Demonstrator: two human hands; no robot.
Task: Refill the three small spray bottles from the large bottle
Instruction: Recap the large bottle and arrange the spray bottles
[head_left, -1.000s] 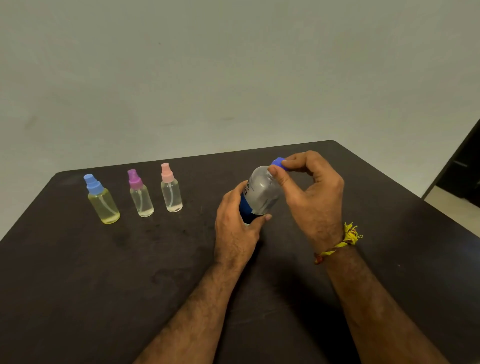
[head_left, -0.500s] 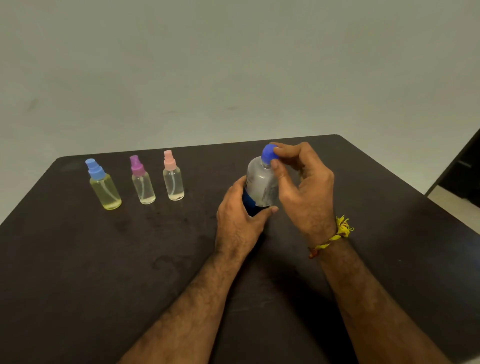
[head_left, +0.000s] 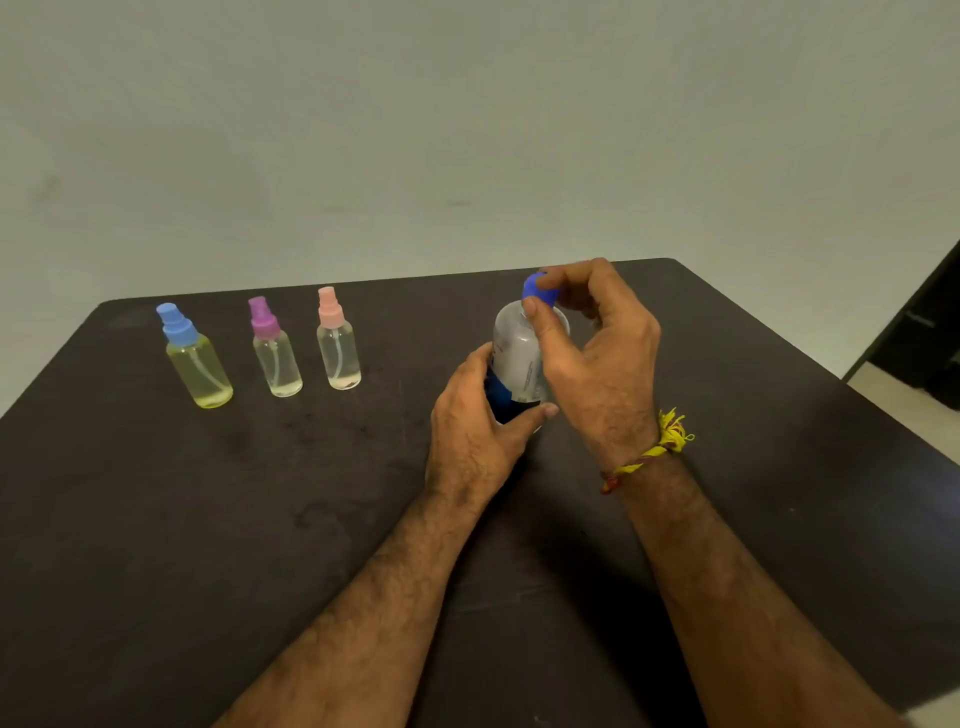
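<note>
The large clear bottle (head_left: 515, 349) with a dark blue label stands upright near the table's middle. My left hand (head_left: 475, 431) wraps its lower part. My right hand (head_left: 597, 358) pinches its blue cap (head_left: 539, 291) between thumb and fingers. Three small spray bottles stand in a row at the far left: a blue-capped bottle (head_left: 198, 364) with yellowish liquid, a purple-capped bottle (head_left: 276, 356) and a pink-capped bottle (head_left: 338, 349), both nearly empty. All three have their caps on.
The dark table (head_left: 208, 519) ends at a pale wall behind. Its right edge drops to a light floor and a dark doorway (head_left: 924, 338). A yellow thread band (head_left: 660, 447) circles my right wrist.
The large bottle has gone from tilted to upright on the table. My right hand stays on the blue cap and has turned around it. The small bottles have not moved.
</note>
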